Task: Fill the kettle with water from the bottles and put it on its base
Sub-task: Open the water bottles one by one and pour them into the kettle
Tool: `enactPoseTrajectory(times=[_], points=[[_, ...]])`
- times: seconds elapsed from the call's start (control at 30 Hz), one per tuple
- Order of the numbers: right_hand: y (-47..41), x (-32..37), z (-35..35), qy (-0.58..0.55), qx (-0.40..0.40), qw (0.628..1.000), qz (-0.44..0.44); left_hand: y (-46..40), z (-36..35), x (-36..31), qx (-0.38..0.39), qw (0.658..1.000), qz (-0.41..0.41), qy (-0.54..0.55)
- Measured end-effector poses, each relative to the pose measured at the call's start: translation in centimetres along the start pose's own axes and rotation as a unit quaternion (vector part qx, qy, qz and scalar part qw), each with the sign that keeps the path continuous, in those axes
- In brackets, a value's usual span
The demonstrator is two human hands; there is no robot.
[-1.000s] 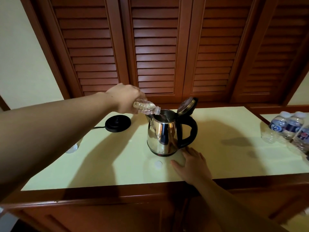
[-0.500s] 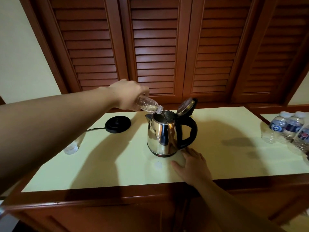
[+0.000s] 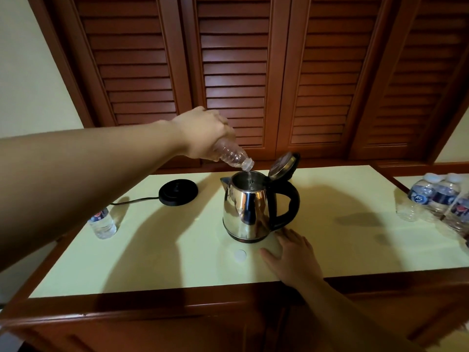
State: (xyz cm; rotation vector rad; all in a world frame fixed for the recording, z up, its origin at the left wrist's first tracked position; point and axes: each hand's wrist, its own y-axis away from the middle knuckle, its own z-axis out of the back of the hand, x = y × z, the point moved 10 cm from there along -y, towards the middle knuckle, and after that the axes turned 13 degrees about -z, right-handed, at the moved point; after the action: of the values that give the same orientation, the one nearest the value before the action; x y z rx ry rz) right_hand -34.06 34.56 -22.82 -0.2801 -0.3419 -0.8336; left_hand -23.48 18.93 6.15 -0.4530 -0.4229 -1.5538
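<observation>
The steel kettle stands in the middle of the frame on the pale countertop, with its lid open. Above it the left hand grips a tilted plastic bottle, its mouth over the opening. The right hand lies flat with fingers spread beside the kettle. The black base is at the left, apart from the kettle.

One head cam, wide-angle, looking fwd and down, close over the countertop
</observation>
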Motion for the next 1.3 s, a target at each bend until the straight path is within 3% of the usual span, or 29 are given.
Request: enactPoseTrajectory(times=[0.1,0.23,0.4,0.5,0.6,0.77,0.87,1.0,1.3], points=[[-0.1,-0.1,-0.2,-0.004,0.015,1.0,-0.001,1.6,-2.0,1.6,-0.043,0.988,0.096,0.111],[-0.2,-0.3,0.0,-0.01,0.016,1.0,-0.018,5.7,-7.2,2.3,-0.124,0.909,0.216,0.334],[0.8,1.8,1.4,0.001,-0.024,1.0,0.003,11.2,-13.5,0.3,-0.195,0.836,0.297,0.417],[1.8,5.0,1.2,-0.053,0.034,0.997,0.049,13.6,-16.7,-3.2,-0.191,0.824,0.282,0.453],[2.4,7.5,0.1,-0.007,0.092,0.994,0.066,15.4,-18.7,-7.0,-0.191,0.813,0.267,0.481],[2.7,9.3,-1.0,0.039,0.099,0.99,0.092,16.6,-19.7,-10.7,-0.216,0.791,0.262,0.509],[2.3,9.1,0.4,-0.081,0.098,0.988,0.086,16.7,-20.2,-11.3,-0.224,0.787,0.263,0.511],[2.5,9.0,4.5,-0.269,0.101,0.954,0.086,15.5,-19.5,-11.9,-0.24,0.781,0.252,0.519],[3.6,5.6,8.6,-0.296,0.117,0.941,0.115,10.2,-15.8,-14.9,-0.262,0.787,0.169,0.532]])
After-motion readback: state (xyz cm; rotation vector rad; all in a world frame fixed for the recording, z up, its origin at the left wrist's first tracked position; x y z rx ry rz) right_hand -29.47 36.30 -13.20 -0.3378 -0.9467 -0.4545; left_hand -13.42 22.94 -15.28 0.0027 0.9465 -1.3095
